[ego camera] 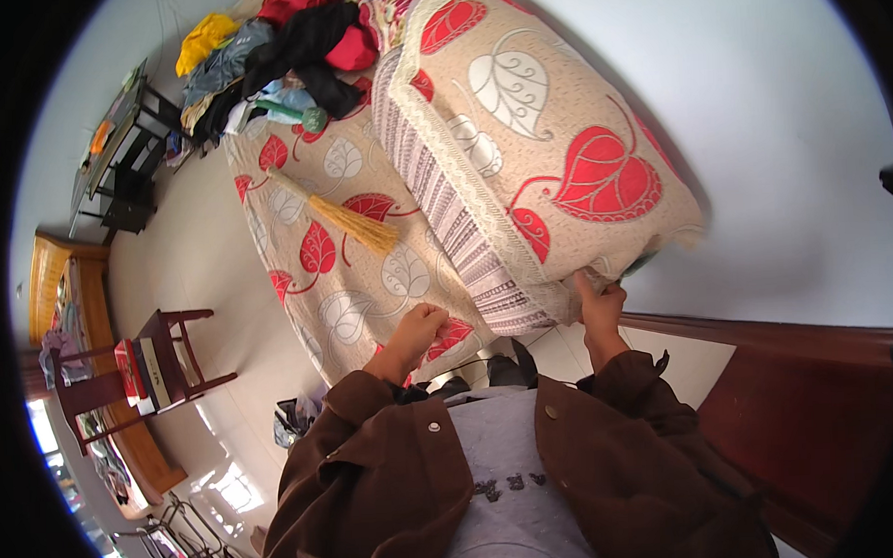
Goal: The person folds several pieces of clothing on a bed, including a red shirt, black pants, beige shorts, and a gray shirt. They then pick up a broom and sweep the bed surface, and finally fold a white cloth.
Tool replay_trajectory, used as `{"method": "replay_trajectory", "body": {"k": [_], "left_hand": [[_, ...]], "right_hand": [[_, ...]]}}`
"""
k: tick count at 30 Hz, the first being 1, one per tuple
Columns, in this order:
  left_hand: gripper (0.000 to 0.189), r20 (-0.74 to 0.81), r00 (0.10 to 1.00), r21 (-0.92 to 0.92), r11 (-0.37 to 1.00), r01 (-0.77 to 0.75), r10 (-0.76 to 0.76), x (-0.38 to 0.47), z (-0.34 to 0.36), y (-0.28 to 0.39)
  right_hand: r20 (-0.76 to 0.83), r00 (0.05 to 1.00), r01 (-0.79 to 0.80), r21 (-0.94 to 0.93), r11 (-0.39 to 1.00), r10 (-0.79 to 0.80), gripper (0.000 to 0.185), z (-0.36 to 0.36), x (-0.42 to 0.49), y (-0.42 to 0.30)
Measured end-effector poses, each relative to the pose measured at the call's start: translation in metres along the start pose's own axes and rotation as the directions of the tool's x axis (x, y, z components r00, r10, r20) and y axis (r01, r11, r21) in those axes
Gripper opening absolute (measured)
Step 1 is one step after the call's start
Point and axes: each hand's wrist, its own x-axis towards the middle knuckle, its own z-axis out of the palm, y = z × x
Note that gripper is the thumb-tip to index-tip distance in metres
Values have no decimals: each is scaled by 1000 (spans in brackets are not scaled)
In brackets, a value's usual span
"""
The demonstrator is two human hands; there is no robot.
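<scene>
A cover with red and white leaf motifs and a pale lace border, the folded bedspread (531, 158), lies in a thick stack against the wall. My right hand (604, 310) grips its near corner, thumb on top. Under the lace edge shows a grey-and-purple patterned cloth (460, 234). My left hand (421, 333), fingers curled in, is over the near end of a matching leaf-print bed sheet (343, 275); nothing shows in it. A straw hand broom (352, 222) rests on that sheet, bristles towards me.
Heaped clothes (291, 56) cover the bed's far end, with a green-handled tool (293, 114) on them. To the left stand a dark desk (117, 143), a wooden chair (162, 363) holding boxes, and a wooden bed frame (85, 291). A white wall (767, 157) bounds the right side.
</scene>
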Motion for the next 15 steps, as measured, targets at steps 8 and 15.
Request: {"method": "replay_trajectory", "body": {"k": [8,15], "left_hand": [[22,11,1000,76,997,19,-20,-4,14,21],[28,108,986,212,967,-145,124,1,35,53]], "right_hand": [[440,887,-2,304,953,-138,28,-60,-23,-104],[209,837,-106,969,224,-505,32,-88,5,-225]]}}
